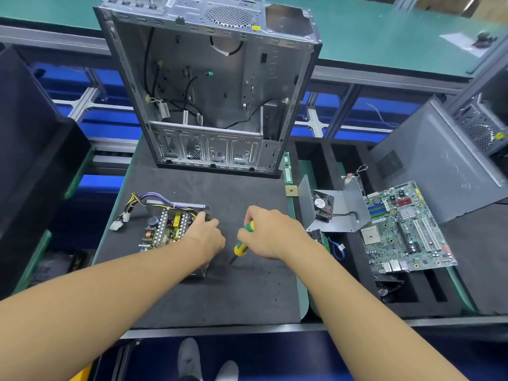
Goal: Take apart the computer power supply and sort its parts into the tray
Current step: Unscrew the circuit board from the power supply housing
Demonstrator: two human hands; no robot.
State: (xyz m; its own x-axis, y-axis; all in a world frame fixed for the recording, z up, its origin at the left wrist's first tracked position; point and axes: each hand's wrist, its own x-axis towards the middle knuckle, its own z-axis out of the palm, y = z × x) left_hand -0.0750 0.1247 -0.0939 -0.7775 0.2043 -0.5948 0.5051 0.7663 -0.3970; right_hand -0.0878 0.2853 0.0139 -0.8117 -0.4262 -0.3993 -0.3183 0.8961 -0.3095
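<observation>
Head view: power supply (170, 224) sits on the black mat (220, 292), left of centre and in front of the gutted case (209, 92), lid off and board exposed. I see ribbed aluminium heatsinks, a yellow block component, a copper-wound coil and a dark round capacitor. Its yellow/purple/black wire bundle (154, 199) trails off the far-left corner to white plugs. Left hand (204, 235) is curled over the shell's right wall, gripping it, I'd say to pin the box against torque. Right hand (268, 235) is fisted round the green-yellow screwdriver (243, 242), tip angled down toward the mat, just off the shell's near corner. Looks like it's lining up on a board or shell screw, but I can't see the screw. To the right, a bent grey sheet-metal cover with black fan (332, 210) rests over the black foam tray (324, 158), beside a motherboard (406, 226). I'd guess that's the supply's lid, already sorted.
</observation>
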